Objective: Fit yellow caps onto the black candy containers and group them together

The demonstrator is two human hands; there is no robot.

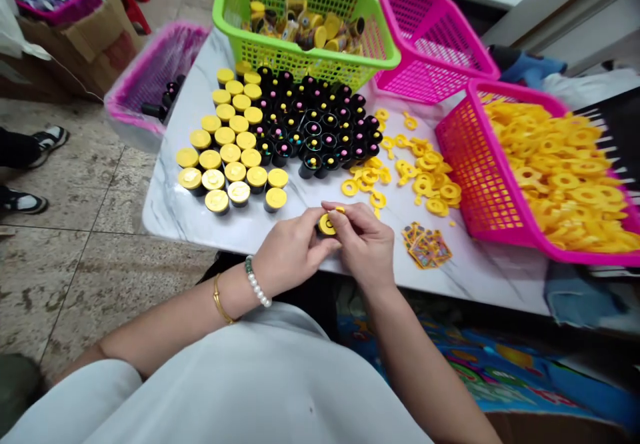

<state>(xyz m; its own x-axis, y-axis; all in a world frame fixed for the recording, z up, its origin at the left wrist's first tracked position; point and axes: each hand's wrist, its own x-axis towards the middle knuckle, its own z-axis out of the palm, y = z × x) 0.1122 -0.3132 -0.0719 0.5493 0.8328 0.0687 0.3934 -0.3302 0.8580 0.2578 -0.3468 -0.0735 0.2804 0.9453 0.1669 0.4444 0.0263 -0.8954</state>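
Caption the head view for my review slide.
Left hand and right hand hold a round yellow plastic piece at a white marbled table, near yellow-capped black plastic cups.

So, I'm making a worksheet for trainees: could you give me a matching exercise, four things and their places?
Things:
1. green basket
2. printed cards
3. yellow-topped piece
4. yellow-lidded cups

Places:
A. held between left hand and right hand
B. left of the lidless black cups
C. right of the right hand
D. beyond the cups

Pairs: 1-D, 2-C, 3-A, 4-B
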